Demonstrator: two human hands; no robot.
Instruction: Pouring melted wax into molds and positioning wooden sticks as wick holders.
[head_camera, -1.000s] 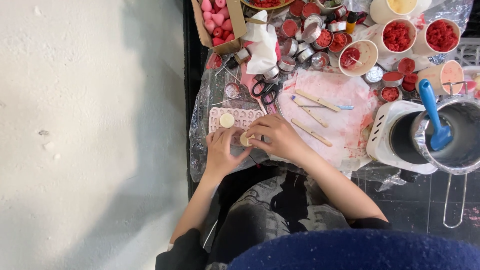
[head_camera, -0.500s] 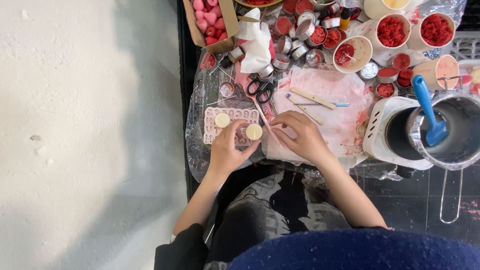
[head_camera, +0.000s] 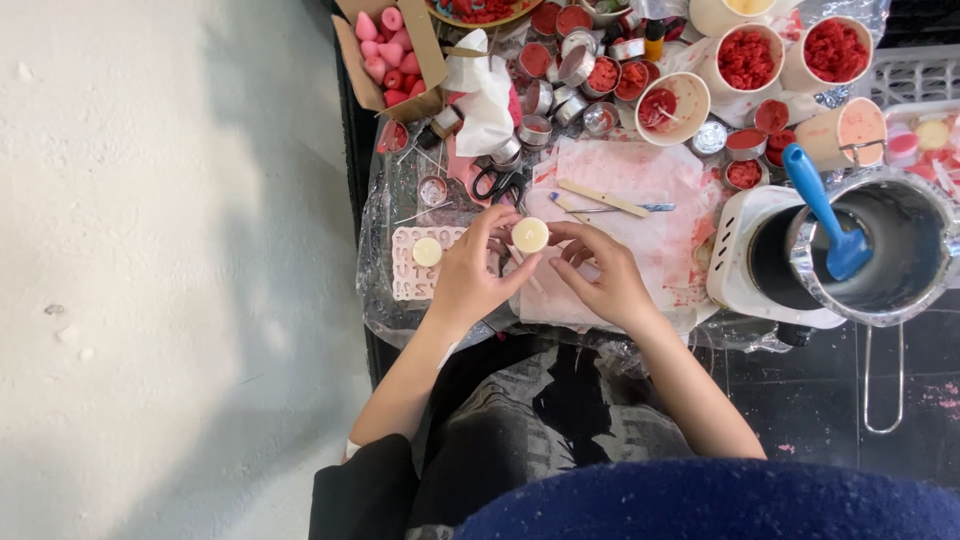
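My left hand (head_camera: 472, 275) and my right hand (head_camera: 600, 283) both pinch a small round cream candle (head_camera: 530, 235), holding it just above the stained white paper (head_camera: 640, 180). A second cream candle (head_camera: 427, 252) rests on the pink silicone mould (head_camera: 410, 270) just left of my left hand. Flat wooden sticks (head_camera: 603, 198) lie on the paper beyond my fingers. Black scissors (head_camera: 497, 184) lie just past the held candle.
A white hotplate (head_camera: 735, 255) at the right carries a metal pot (head_camera: 880, 250) with a blue spatula (head_camera: 828, 215). Several cups and tins of red wax (head_camera: 745, 60) crowd the far side. A cardboard box of pink shapes (head_camera: 385, 55) sits far left.
Both hands lifted the cream candle up off the pink mould area and moved it slightly away from me, over the paper. The second candle stayed on the mould.
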